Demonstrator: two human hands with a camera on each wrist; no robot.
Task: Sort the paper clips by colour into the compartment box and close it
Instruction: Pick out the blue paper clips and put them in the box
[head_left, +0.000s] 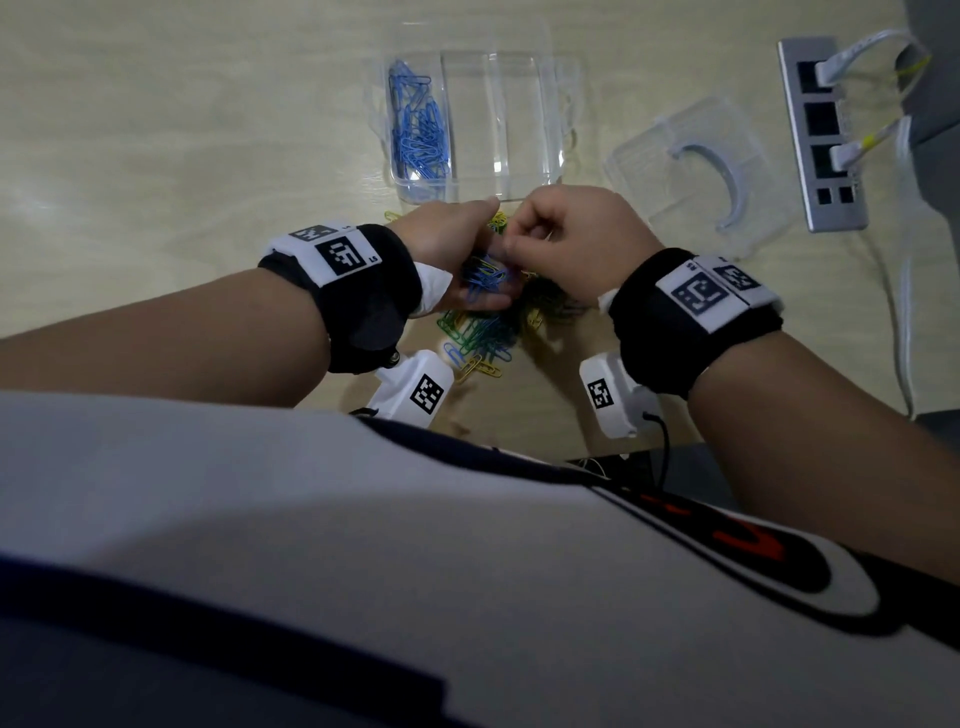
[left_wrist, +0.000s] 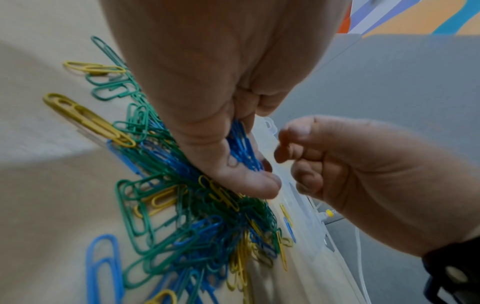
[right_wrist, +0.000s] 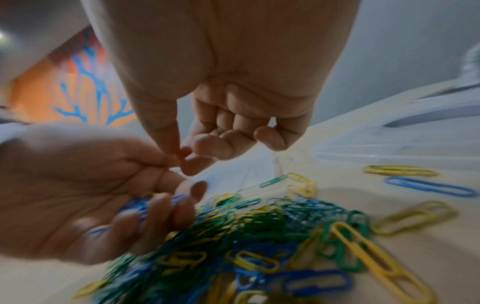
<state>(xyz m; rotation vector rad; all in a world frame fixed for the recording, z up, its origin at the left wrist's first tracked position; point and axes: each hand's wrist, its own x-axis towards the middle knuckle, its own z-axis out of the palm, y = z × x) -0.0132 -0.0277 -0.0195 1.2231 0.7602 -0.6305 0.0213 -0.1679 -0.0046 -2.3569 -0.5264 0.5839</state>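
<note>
Paper clips of thin coated wire, blue, green and yellow (left_wrist: 197, 222), lie tangled in a loose heap on our pale wood-grain worktop (head_left: 182, 130), just in front of the clear plastic compartment box (head_left: 475, 124). Our left hand (head_left: 457, 254) is cupped above the heap with its fingers curled round a small bunch of blue clips (left_wrist: 242, 148). Our right hand (head_left: 576, 241) hangs beside it, the fingers folded in and the thumb and forefinger tips pressed together near the left thumb; the right wrist view is blurred there, so we cannot tell whether a clip sits between them. The box stands open, its leftmost compartment filled with more blue clips (head_left: 418, 130); the other compartments look bare, though their glassy walls are hard to separate. To the right lies a second clear plastic piece with a curved grey handle (head_left: 701, 166), its near corner cut off by our right wrist. Further right a brushed metal socket strip (head_left: 821, 135) holds two white plugs. Both wrists wear black bands with white printed marker tags (head_left: 343, 254), which hide the near part of the heap in the head view.
</note>
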